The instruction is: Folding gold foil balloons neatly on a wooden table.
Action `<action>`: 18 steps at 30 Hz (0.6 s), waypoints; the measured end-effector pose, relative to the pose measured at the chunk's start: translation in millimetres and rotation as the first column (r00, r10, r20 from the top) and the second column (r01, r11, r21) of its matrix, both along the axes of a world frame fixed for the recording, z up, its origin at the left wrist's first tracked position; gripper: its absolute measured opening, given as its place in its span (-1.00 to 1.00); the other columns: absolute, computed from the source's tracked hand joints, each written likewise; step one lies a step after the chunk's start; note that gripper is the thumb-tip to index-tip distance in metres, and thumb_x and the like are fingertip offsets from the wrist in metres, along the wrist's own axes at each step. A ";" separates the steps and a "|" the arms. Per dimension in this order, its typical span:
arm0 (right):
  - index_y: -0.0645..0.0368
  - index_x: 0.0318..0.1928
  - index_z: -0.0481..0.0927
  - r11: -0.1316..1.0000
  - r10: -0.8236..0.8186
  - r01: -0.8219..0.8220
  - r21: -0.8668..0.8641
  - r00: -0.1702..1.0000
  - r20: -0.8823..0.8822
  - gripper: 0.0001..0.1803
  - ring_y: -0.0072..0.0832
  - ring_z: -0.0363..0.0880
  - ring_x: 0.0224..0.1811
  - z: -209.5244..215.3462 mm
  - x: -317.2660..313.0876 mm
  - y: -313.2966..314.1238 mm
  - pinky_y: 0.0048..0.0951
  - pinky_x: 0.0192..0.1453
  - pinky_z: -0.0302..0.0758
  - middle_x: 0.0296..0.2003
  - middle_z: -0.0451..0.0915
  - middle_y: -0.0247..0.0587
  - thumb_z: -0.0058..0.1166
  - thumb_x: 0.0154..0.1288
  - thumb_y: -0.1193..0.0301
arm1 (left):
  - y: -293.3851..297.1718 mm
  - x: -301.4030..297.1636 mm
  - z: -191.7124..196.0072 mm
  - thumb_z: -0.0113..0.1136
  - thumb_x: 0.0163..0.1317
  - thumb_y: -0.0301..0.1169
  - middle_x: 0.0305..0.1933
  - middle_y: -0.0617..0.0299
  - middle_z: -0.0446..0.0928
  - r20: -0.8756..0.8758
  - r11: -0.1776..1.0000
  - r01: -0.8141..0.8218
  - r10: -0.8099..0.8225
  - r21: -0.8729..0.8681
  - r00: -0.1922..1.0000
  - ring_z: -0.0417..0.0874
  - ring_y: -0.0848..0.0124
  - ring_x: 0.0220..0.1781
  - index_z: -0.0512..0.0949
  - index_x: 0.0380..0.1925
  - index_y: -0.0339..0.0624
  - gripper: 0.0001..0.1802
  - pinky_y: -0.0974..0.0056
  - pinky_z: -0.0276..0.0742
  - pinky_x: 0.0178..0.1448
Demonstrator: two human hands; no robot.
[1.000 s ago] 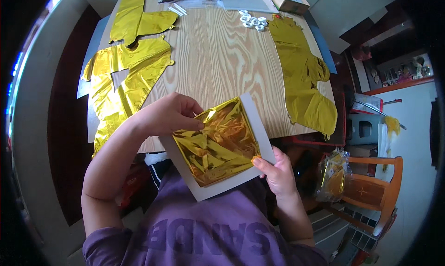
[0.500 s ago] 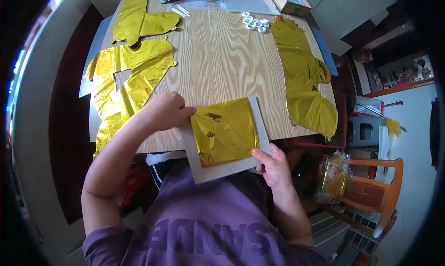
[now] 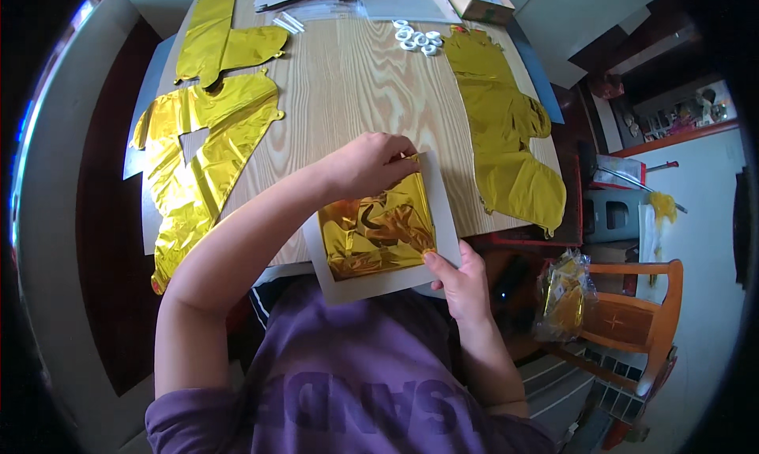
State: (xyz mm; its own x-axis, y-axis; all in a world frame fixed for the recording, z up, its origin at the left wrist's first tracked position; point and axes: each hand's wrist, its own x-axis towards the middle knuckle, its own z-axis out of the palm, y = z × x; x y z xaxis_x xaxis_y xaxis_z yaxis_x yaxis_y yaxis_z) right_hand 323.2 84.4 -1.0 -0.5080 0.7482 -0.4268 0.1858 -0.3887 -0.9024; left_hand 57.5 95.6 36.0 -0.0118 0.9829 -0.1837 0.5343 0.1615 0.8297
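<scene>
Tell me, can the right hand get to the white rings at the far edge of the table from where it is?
Probably yes, with a long stretch. The right hand pinches the card's near corner; bare wood lies between it and the white rings, nothing standing in the way.

One folded gold foil sheet (image 3: 378,231) lies on one grey card (image 3: 443,205) in the hands. Beyond the grip lie three flat gold foil balloons (image 3: 207,149): two to its left, one to its right. One cluster of white rings (image 3: 417,39), uncountable, sits farther away.
</scene>
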 end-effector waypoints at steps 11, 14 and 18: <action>0.26 -0.03 0.61 0.998 -0.040 0.040 0.048 0.999 -0.009 -0.68 -0.72 0.56 -0.39 1.4 -9.6 -1.7 -0.62 -0.50 0.52 -0.28 0.68 -0.34 0.27 0.42 0.27 | -7.5 -9.4 -4.7 0.15 0.48 -0.18 -0.59 0.22 0.52 -0.090 0.993 -0.112 0.109 -0.035 0.990 0.47 0.49 -0.56 0.61 -0.37 -0.37 -0.58 0.25 0.46 -0.39; 0.29 -0.03 0.60 0.998 -0.040 0.040 0.044 0.999 -0.009 -0.69 -0.72 0.56 -0.40 0.3 -12.1 -0.2 -0.62 -0.52 0.52 -0.29 0.67 -0.33 0.26 0.42 0.29 | -7.3 -12.1 -7.9 0.13 0.48 -0.17 -0.59 0.22 0.53 -0.081 0.990 -0.129 0.125 -0.048 0.989 0.47 0.47 -0.55 0.60 -0.40 -0.38 -0.56 0.23 0.46 -0.37; 0.30 -0.03 0.60 0.998 -0.049 0.049 0.027 0.999 0.001 -0.68 -0.71 0.57 -0.40 -1.1 -12.1 0.8 -0.63 -0.52 0.52 -0.29 0.67 -0.33 0.26 0.42 0.28 | -4.5 -13.1 -7.6 0.16 0.47 -0.18 -0.58 0.23 0.54 -0.051 0.990 -0.124 0.121 -0.070 0.991 0.50 0.51 -0.52 0.60 -0.39 -0.37 -0.58 0.26 0.47 -0.36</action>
State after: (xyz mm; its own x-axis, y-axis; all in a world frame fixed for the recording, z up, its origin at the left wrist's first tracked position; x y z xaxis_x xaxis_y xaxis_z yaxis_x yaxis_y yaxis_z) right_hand 311.1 85.3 -2.0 -0.4698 0.7834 -0.4070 0.1685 -0.3730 -0.9124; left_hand 44.4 91.0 28.4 -0.1418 0.9574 -0.2517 0.5447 0.2877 0.7878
